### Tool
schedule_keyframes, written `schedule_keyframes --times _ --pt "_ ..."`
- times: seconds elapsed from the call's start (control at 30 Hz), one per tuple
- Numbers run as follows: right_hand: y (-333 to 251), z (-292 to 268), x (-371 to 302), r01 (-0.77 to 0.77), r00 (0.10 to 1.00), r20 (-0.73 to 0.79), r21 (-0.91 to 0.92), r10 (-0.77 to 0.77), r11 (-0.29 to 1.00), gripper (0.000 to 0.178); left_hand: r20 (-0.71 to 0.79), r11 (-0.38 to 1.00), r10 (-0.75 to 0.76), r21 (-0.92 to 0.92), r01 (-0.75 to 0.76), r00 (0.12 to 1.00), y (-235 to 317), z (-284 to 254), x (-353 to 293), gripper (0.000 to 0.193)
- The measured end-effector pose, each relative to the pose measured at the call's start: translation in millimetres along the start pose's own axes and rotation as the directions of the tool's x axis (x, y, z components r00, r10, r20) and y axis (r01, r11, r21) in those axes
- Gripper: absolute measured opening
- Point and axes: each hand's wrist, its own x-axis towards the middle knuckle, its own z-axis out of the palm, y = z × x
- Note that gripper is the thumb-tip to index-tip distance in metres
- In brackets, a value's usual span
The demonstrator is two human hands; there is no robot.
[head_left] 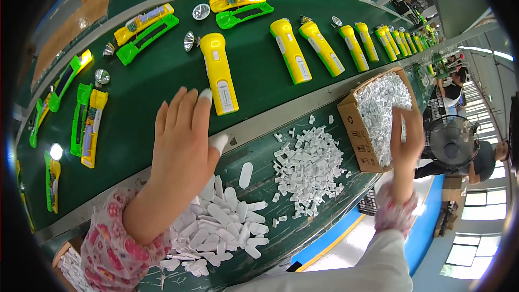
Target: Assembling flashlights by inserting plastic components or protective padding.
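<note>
My left hand point(184, 135) is open, fingers stretched out, with white covers on the thumb and index fingertip. Its index fingertip is at the lower left side of a yellow flashlight point(219, 73) with a white switch and a grey-white panel; whether they touch I cannot tell. A loose silvery reflector point(189, 41) lies by that flashlight's head. Over a cardboard box point(358, 135) of small shiny clear pieces point(381, 108) is my right hand point(409, 135). Its fingers are bent and slightly blurred, so I cannot tell whether they hold a piece.
White oval plates point(216, 227) and small white plastic parts point(311, 167) are heaped on the near ledge. Opened yellow-green flashlights point(89, 127) lie at left on the green belt point(162, 81); more flashlights point(324, 48) line it at right. A fan point(453, 141) and people point(486, 162) are beyond.
</note>
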Motion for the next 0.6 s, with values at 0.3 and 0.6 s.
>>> schedule_keyframes --times 0.3,0.6 --pt "109 123 71 -0.305 0.849 0.489 0.144 0.2 0.941 0.013 0.3 0.995 -0.033 -0.085 0.061 0.953 -16 -13 -50 0.061" --pt "17 180 163 0.066 0.887 0.427 0.256 -0.174 0.964 0.035 0.217 0.984 -0.079 -0.137 0.11 0.973 -13 -18 -58 0.064"
